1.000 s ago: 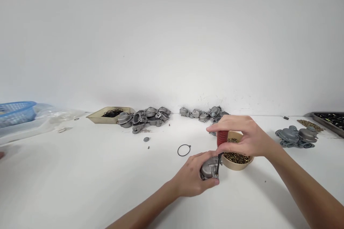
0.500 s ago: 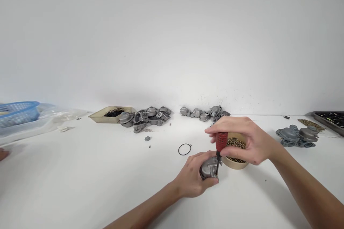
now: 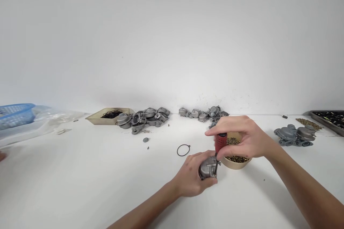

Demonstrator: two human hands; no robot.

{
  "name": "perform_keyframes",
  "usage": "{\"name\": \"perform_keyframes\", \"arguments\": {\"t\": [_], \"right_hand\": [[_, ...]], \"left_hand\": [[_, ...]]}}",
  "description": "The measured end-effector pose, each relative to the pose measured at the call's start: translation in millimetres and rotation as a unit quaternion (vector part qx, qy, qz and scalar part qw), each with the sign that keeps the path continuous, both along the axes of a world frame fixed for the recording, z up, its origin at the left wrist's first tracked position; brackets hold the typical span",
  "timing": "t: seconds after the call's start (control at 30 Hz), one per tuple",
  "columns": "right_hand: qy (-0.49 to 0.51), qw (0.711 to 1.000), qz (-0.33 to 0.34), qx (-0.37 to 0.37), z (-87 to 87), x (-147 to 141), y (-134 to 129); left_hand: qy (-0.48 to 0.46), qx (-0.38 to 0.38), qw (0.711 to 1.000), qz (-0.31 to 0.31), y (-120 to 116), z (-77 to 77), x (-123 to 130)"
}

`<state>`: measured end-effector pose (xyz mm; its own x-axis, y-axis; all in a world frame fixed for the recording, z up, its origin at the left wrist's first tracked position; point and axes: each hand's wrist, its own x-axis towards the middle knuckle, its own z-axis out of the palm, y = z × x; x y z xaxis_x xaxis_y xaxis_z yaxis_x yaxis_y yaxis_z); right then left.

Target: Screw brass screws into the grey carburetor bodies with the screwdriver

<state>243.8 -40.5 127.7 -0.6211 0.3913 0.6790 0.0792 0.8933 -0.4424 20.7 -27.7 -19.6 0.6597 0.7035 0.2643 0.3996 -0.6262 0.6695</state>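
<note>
A grey metal housing point(image 3: 208, 168) is gripped by my left hand point(image 3: 190, 176), fingers round its far side and thumb along its near edge. Above it, my right hand point(image 3: 243, 137) holds a red-handled screwdriver point(image 3: 220, 143), its shaft pointing down to the right edge of the housing. The tip is too small to make out clearly. Just behind my right hand stands a round beige bowl point(image 3: 235, 165) with many small brass-coloured screws. A black rubber ring point(image 3: 183, 150) lies on the white table to the left of the bowl.
Several grey housings point(image 3: 150, 114) lie along the wall beside a beige tray point(image 3: 94, 118) of black rings. More housings point(image 3: 294, 136) and a dark tray point(image 3: 329, 125) stand at right. A blue basket point(image 3: 16, 114) is far left, near part of another person's hand point(image 3: 2, 156).
My right hand has shifted slightly, and the screwdriver handle sits a little differently in its fingers. The whole view has moved slightly. My left hand still holds the housing.
</note>
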Motion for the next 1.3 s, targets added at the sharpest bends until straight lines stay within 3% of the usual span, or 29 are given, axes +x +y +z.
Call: {"name": "perform_keyframes", "arguments": {"t": [0.1, 0.23, 0.4, 0.57, 0.77, 0.83, 0.97, 1.03, 1.17, 1.23, 1.3], "right_hand": [[0.007, 0.999, -0.019, 0.027, 2.4, 0.0, -1.2], [-0.005, 0.997, 0.043, -0.068, 5.2, 0.3, -3.0], [0.027, 0.998, -0.047, 0.009, 2.5, -1.0, 0.7], [-0.014, 0.995, 0.048, -0.090, 6.1, 1.7, -1.7], [0.011, 0.996, -0.069, 0.050, 2.2, -0.7, 1.2], [0.012, 0.998, -0.062, 0.015, 1.3, -0.2, 0.8], [-0.005, 0.989, 0.054, -0.139, 2.4, 4.8, 0.9], [0.007, 0.990, 0.052, -0.127, 2.0, 5.7, 3.3], [0.025, 0.998, -0.049, 0.014, -0.1, 1.6, 5.7], [0.012, 0.999, -0.034, -0.016, 0.3, 0.4, 3.6], [-0.009, 0.996, 0.022, -0.091, 1.4, 1.3, 1.5]], "left_hand": [[0.006, 0.001, 1.000, -0.004, -0.1, 1.9, 0.2], [0.000, 0.002, 1.000, -0.009, -1.0, 5.7, 0.3], [-0.001, 0.008, 1.000, -0.008, -0.5, 2.5, -1.6], [-0.001, 0.010, 1.000, -0.008, -0.4, 4.5, -0.7], [-0.012, 0.019, 1.000, -0.008, -0.8, 5.9, 0.8], [-0.009, 0.023, 1.000, -0.006, -0.8, 5.4, 0.1], [0.004, 0.018, 1.000, -0.013, 0.0, 5.4, -1.0], [-0.003, 0.016, 1.000, -0.021, 0.6, 5.1, -0.6], [-0.023, 0.019, 0.999, -0.026, 1.0, 4.8, 0.7], [-0.015, 0.015, 1.000, -0.022, 0.7, 6.3, 0.6], [-0.005, 0.012, 1.000, -0.023, 0.2, 8.5, 0.3]]}}
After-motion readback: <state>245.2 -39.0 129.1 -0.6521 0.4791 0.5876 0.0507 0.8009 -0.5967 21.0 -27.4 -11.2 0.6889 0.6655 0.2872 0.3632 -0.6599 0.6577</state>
